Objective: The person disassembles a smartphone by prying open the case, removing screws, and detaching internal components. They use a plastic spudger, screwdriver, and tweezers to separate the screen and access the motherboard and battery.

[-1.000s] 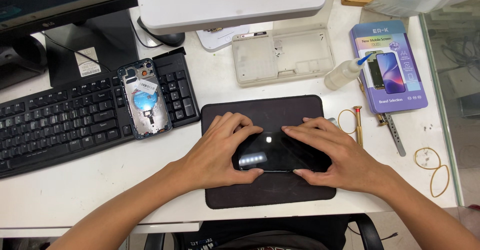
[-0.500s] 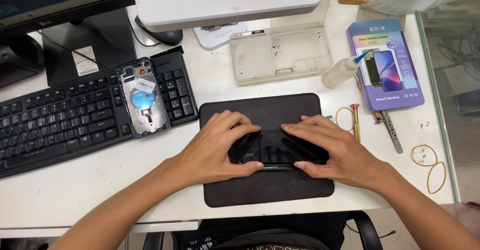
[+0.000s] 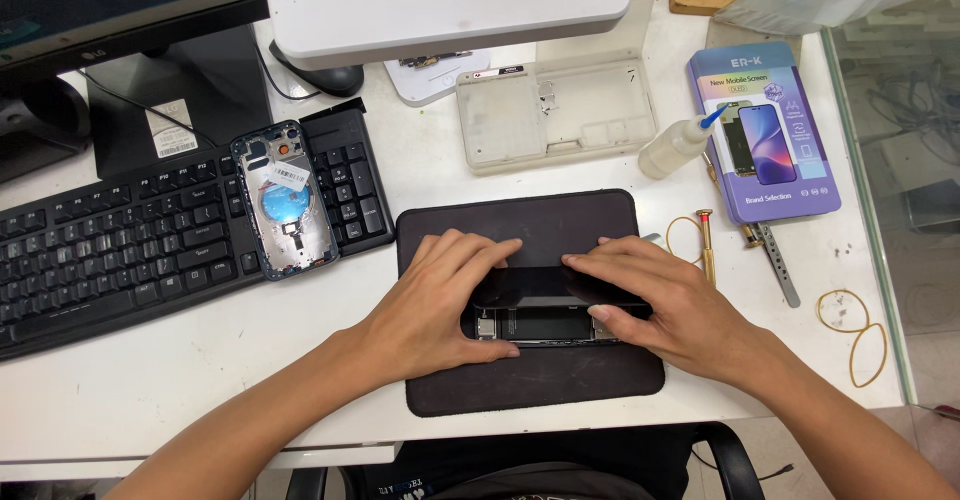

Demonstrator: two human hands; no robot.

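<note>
So we've got both hands on the phone, which sits mid-mat on the dark work mat on the desk, long axis running 9 to 3 o'clock. Left hand grips the 9 o'clock end and right hand the 3 o'clock end, fingers curled over the dark screen panel, which looks tilted up along its 6 o'clock edge. Both hands look equally close; an opened phone shell lies on the keyboard off at 10 o'clock.

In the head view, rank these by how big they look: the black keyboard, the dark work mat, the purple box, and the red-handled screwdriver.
1. Black keyboard
2. Dark work mat, close to the keyboard, partly covered by hands
3. Purple box
4. Red-handled screwdriver
</note>
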